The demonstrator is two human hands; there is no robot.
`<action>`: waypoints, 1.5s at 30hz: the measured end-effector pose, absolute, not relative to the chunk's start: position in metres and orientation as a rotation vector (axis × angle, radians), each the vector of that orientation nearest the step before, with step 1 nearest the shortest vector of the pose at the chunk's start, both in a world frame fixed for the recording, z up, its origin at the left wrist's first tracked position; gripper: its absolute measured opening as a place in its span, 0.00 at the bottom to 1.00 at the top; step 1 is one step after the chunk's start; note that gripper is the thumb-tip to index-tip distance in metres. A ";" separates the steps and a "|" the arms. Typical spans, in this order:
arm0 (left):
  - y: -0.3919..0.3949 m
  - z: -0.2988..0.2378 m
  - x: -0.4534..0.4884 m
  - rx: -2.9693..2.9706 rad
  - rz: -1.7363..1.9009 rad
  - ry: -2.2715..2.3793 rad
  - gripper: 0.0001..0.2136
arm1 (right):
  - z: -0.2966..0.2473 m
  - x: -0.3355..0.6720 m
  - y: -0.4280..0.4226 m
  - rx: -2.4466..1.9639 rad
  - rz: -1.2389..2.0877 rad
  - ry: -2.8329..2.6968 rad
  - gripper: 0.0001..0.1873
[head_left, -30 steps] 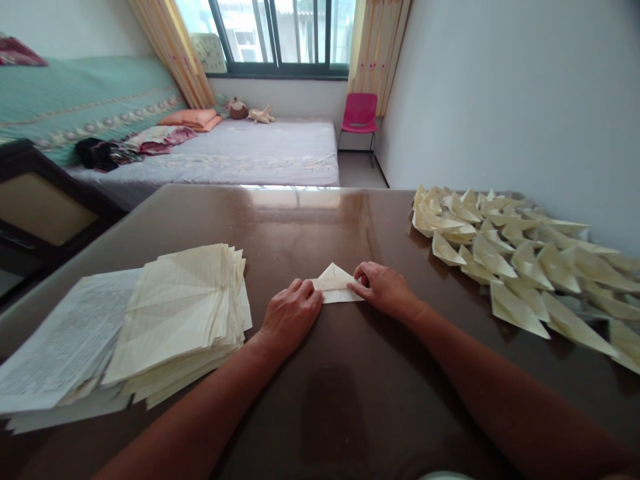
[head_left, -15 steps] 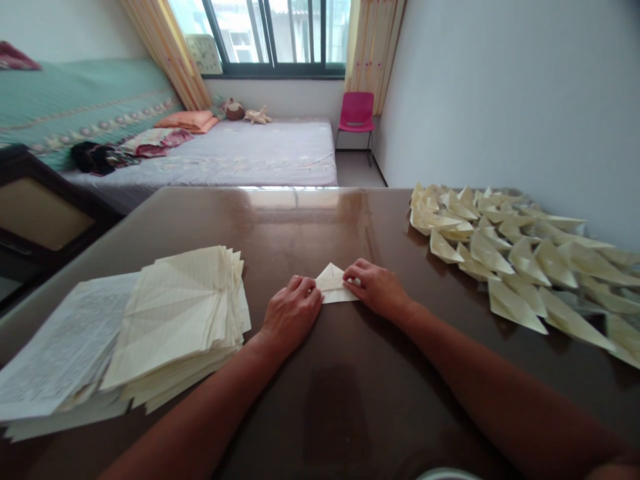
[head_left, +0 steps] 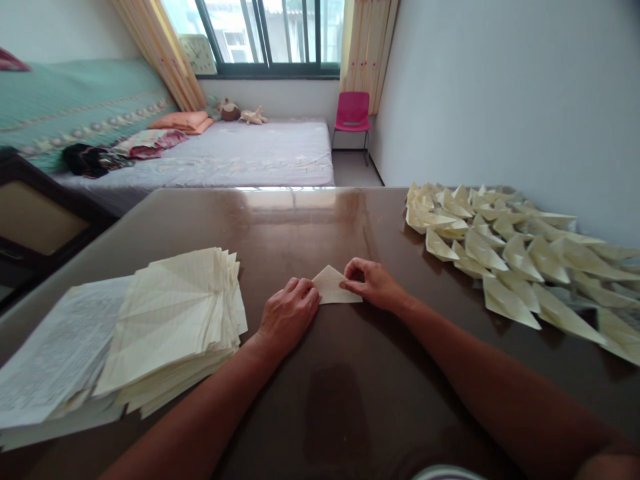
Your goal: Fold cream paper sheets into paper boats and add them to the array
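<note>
A small folded sheet of paper (head_left: 330, 287), cream-coloured with a pointed top, lies on the brown table between my hands. My left hand (head_left: 293, 307) rests on the table with its curled fingers on the paper's left end. At the right side, my right hand (head_left: 373, 283) pinches the paper's edge between thumb and forefinger. To the left is a thick stack of lined paper sheets (head_left: 170, 307), slightly creased. Many folded paper boats (head_left: 505, 247) crowd together along the table's right side.
Printed sheets (head_left: 55, 353) lie partly under the lined stack at the left. The rim of a round white object (head_left: 447, 473) shows at the near edge. Beyond the glossy table (head_left: 320, 387) stand a bed (head_left: 260, 153) and a pink chair (head_left: 353, 113); a wall (head_left: 500, 100) rises at the right.
The flap line that crossed the paper's front half a second ago no longer shows; its face now looks plain. My right fingers have shifted slightly. The whole view has drifted a little.
</note>
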State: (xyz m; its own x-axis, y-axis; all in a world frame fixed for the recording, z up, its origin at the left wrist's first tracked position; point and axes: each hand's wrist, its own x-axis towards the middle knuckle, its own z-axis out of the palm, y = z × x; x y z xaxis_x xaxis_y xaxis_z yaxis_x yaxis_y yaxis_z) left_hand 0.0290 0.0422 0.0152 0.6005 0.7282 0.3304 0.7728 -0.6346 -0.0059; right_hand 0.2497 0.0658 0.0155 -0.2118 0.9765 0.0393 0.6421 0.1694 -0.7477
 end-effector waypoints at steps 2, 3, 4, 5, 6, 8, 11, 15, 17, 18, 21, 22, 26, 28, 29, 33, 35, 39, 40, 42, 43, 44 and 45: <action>0.043 0.015 0.028 -2.660 -0.580 -1.321 0.06 | 0.016 0.248 0.065 -1.422 0.969 -1.833 0.10; 0.043 0.015 0.027 -2.642 -0.670 -1.364 0.07 | 0.016 0.247 0.064 -1.384 1.016 -1.798 0.11; 0.045 0.013 0.027 -2.621 -0.765 -1.411 0.09 | 0.016 0.246 0.063 -1.357 1.051 -1.770 0.11; 0.046 0.012 0.026 -2.611 -0.850 -1.456 0.12 | 0.016 0.245 0.063 -1.337 1.081 -1.752 0.12; 0.047 0.010 0.026 -2.618 -0.920 -1.498 0.15 | 0.016 0.244 0.062 -1.317 1.110 -1.741 0.12; 0.050 0.007 0.025 -2.672 -1.029 -1.584 0.19 | 0.015 0.242 0.061 -1.275 1.162 -1.734 0.12; 0.052 0.006 0.026 -2.763 -1.147 -1.721 0.13 | 0.016 0.241 0.059 -1.256 1.158 -1.771 0.11; 0.054 0.007 0.025 -2.824 -1.265 -1.829 0.07 | 0.019 0.242 0.058 -1.347 0.627 -1.891 0.09; 0.055 0.007 0.024 -2.817 -1.351 -1.909 0.10 | 0.020 0.243 0.057 -1.364 0.444 -1.959 0.09; 0.056 0.007 0.023 -2.811 -1.387 -1.948 0.11 | 0.020 0.243 0.056 -1.368 0.422 -1.994 0.09; 0.058 0.007 0.022 -2.826 -1.436 -2.007 0.12 | 0.019 0.243 0.054 -1.374 0.403 -2.055 0.10; 0.058 0.007 0.022 -2.835 -1.443 -2.010 0.12 | 0.018 0.242 0.054 -1.378 0.383 -2.061 0.11; 0.056 0.010 0.023 -2.864 -1.453 -1.992 0.12 | 0.017 0.242 0.055 -1.367 0.400 -2.059 0.11; 0.055 0.010 0.023 -2.867 -1.465 -1.982 0.12 | 0.017 0.242 0.057 -1.349 0.492 -2.046 0.11; 0.055 0.010 0.023 -2.865 -1.473 -1.980 0.12 | 0.017 0.242 0.057 -1.338 0.545 -2.039 0.11; 0.056 0.005 0.023 -2.875 -1.451 -1.969 0.11 | 0.016 0.242 0.059 -1.288 0.696 -2.017 0.07; 0.056 0.004 0.023 -2.839 -1.403 -1.934 0.11 | 0.016 0.243 0.060 -1.268 0.712 -2.030 0.06; 0.053 0.008 0.026 -2.670 -1.206 -1.559 0.19 | 0.015 0.243 0.059 -1.252 0.636 -2.101 0.06; 0.051 0.011 0.027 -2.645 -1.143 -1.433 0.18 | 0.015 0.243 0.058 -1.243 0.619 -2.127 0.07; 0.046 0.015 0.030 -2.620 -1.040 -1.242 0.12 | 0.015 0.242 0.056 -1.215 0.600 -2.176 0.08; 0.044 0.017 0.031 -2.610 -1.007 -1.186 0.09 | 0.015 0.241 0.056 -1.195 0.597 -2.198 0.09; 0.042 0.019 0.032 -2.600 -0.982 -1.153 0.08 | 0.014 0.240 0.055 -1.175 0.597 -2.217 0.10; 0.041 0.021 0.033 -2.594 -0.960 -1.140 0.07 | 0.014 0.239 0.054 -1.156 0.601 -2.230 0.10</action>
